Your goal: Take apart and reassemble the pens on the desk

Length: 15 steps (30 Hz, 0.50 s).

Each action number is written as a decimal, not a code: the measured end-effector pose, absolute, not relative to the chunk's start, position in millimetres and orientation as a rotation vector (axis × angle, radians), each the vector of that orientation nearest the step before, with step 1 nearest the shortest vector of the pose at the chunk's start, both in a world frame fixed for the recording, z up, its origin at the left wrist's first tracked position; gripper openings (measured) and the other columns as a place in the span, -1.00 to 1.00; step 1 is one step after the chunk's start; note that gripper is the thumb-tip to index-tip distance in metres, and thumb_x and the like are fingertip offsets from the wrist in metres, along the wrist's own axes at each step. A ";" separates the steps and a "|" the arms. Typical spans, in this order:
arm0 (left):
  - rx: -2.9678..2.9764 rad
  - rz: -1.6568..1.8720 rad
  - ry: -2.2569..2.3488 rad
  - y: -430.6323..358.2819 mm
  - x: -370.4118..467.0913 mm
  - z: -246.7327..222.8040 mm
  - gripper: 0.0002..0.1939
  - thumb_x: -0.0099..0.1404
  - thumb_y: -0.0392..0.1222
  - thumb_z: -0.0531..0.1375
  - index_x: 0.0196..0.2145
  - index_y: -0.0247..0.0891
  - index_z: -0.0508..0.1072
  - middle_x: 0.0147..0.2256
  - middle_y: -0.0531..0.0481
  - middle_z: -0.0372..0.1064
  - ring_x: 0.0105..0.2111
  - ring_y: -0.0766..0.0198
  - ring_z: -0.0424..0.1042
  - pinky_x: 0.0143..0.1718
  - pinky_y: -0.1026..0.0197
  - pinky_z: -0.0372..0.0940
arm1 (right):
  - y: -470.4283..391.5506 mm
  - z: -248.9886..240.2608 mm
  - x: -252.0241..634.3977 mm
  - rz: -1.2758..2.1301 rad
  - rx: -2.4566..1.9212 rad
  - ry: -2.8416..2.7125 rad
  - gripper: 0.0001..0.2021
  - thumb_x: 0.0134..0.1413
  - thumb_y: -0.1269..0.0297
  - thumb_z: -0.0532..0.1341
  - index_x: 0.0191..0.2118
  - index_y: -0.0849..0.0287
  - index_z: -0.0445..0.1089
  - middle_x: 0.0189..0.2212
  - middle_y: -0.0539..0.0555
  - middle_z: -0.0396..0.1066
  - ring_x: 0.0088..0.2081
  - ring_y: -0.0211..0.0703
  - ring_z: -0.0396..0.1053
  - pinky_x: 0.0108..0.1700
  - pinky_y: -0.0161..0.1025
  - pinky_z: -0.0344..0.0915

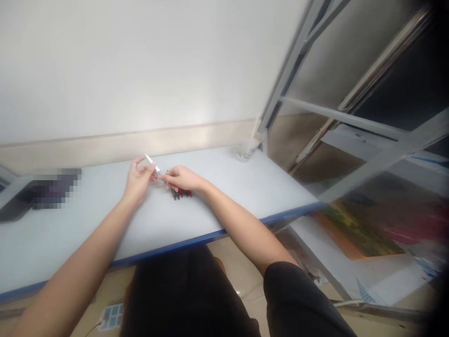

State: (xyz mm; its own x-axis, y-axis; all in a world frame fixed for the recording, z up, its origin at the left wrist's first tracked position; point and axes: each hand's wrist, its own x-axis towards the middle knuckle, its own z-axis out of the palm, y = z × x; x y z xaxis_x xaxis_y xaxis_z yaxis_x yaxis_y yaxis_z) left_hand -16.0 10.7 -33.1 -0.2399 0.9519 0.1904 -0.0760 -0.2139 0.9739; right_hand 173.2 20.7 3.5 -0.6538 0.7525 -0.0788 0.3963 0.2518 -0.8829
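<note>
A slim white pen-like object [152,162] is held tilted above the table by my left hand [138,180], with thumb and fingers pinched on it. My right hand [182,179] is closed close beside its lower end; its fingertips pinch something too small to make out. Below and partly behind my right hand, several dark and red pens [177,194] lie side by side on the pale table [157,229].
A clear container [242,153] stands at the table's back right. A dark flat object [16,203] lies at the left beside a pixelated patch. The wall borders the back edge. A metal-framed shelf [351,117] rises at the right. A power strip [111,317] sits below.
</note>
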 end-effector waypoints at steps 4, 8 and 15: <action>1.168 1.528 1.249 10.7 -17.1 -30.7 -0.20 0.14 -0.17 0.42 0.27 -0.28 0.23 -0.45 0.16 0.47 -0.56 0.35 0.42 -0.42 0.26 0.33 | 19.8 4.1 173.4 1.305 -1.044 -2.307 -0.56 0.41 -0.01 0.29 -0.42 0.23 0.43 -0.67 -0.06 0.33 -0.69 -0.34 0.24 -0.63 -0.38 0.12; 1.193 1.476 1.284 12.3 -20.0 -27.5 -0.24 0.10 -0.17 0.40 0.23 -0.31 0.31 -0.52 0.15 0.46 -0.63 0.36 0.36 -0.52 0.30 0.22 | 36.3 4.9 184.8 0.965 -1.167 -2.168 -0.51 0.44 -0.01 0.25 -0.48 0.21 0.36 -0.62 -0.01 0.37 -0.58 -0.32 0.28 -0.44 -0.34 0.19; 1.252 1.388 1.368 10.5 -17.9 -24.9 -0.34 0.04 -0.07 0.44 0.07 -0.35 0.42 -0.63 0.16 0.39 -0.69 0.34 0.29 -0.60 0.31 0.17 | 58.9 0.2 204.3 0.677 -1.469 -2.193 -0.57 0.45 0.08 0.21 -0.45 0.21 0.42 -0.50 0.08 0.45 -0.42 -0.21 0.30 -0.33 -0.26 0.12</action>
